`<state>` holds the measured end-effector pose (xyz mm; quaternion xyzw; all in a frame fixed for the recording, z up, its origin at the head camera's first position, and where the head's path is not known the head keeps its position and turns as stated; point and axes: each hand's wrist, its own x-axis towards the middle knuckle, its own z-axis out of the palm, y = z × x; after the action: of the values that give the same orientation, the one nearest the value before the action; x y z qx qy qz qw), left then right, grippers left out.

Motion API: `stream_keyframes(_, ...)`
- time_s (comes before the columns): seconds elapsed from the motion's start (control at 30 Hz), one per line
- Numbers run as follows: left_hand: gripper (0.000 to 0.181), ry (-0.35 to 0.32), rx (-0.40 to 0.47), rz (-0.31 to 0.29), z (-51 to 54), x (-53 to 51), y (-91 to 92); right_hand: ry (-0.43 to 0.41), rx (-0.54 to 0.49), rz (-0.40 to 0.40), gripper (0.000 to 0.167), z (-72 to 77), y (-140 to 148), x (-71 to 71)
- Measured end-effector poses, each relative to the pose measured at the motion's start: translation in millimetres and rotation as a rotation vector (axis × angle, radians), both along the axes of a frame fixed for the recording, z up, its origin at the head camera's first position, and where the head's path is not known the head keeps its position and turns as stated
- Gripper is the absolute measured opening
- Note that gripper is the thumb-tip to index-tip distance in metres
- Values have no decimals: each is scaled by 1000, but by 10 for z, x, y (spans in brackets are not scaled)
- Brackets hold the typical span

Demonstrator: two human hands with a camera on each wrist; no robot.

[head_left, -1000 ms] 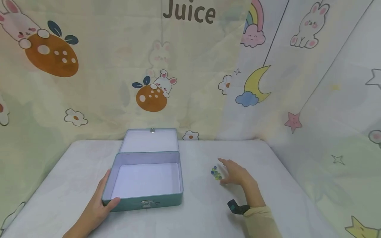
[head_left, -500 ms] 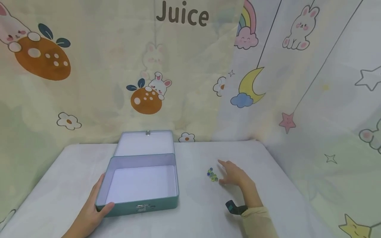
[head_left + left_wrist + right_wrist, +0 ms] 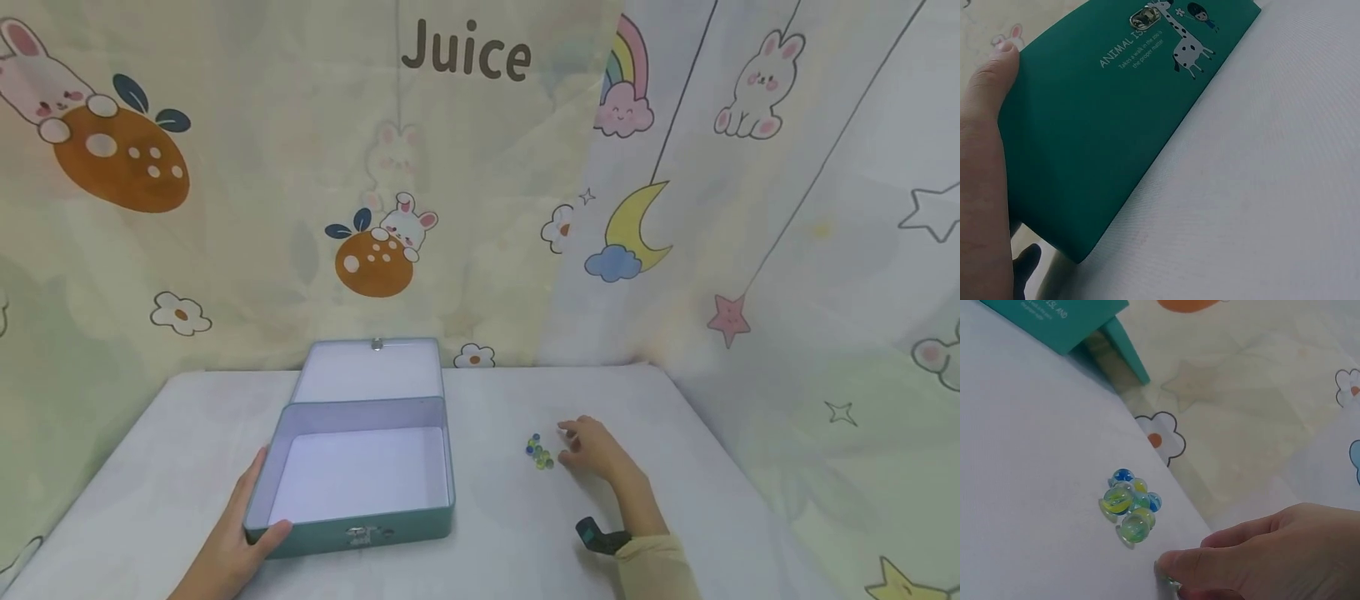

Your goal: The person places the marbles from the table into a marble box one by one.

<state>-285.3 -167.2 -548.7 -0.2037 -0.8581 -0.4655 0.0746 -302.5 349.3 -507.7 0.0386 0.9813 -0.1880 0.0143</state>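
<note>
Green rectangular box point(image 3: 420, 525), metal clasp point(image 3: 360, 536): upright on white tabletop point(image 3: 517, 537), pale inside, lid point(image 3: 367, 372) tipped back. Small round glass marbles point(image 3: 1117, 499), blue, yellow, green: clustered right of box. One further glass marble point(image 3: 1172, 581), mostly hidden, gripped near cluster.

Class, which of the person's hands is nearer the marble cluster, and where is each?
Right: the right hand is just right of the marble cluster; the left hand is well left of it, gripping the box.
</note>
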Motion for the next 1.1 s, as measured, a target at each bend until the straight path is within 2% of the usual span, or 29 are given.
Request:
stream_keyframes(0.2, 90, 21, -3, 4, -7, -2, -5, 24, -59, -22, 24, -64, 40, -11)
stream_keyframes(0.37, 90, 18, -10, 4, 0, 9, -11, 39, -39, -22, 12, -92, 26, -35)
stream_keyframes(0.67, 88, 0, -3, -6, 4, 5, 5, 58, -33, -31, 14, -92, 38, -36)
stream_keyframes(1.1, 89, -7, -16, 14, 5, 10, 18, 75, -63, -34, 15, -137, 59, -64)
